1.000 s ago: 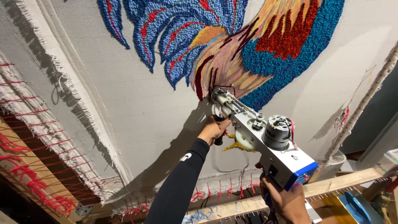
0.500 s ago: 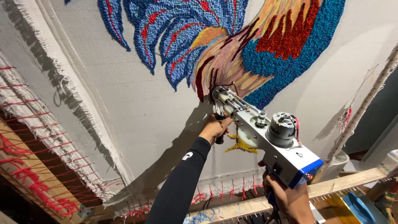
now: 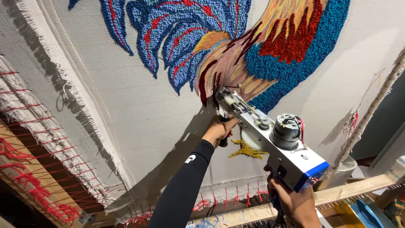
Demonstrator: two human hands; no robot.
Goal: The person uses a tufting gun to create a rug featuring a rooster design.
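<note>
Grey-white backing cloth [image 3: 139,126] is stretched on a wooden frame [image 3: 358,188], and much of a rooster design [image 3: 236,46] is already tufted across its upper part, from 11 to 1 o'clock: blue and red plumage, tan and maroon strands, a teal and red patch. A small yellow tufted patch [image 3: 247,148] sits just below centre. Bare cloth is left at 3, 6 and 9 o'clock, so the work is judged to be partly done.

A white and blue tufting gun [image 3: 270,139] is held at centre, its nose pressed to the cloth at the lower edge of the maroon strands. The left hand [image 3: 219,130] is closed around the front grip; the right hand [image 3: 295,202], at 5 o'clock, is clamped on the rear handle.

The needle tip is not made out, the rooster is cut off at the top edge, and the objects at 4 o'clock are unclear.
</note>
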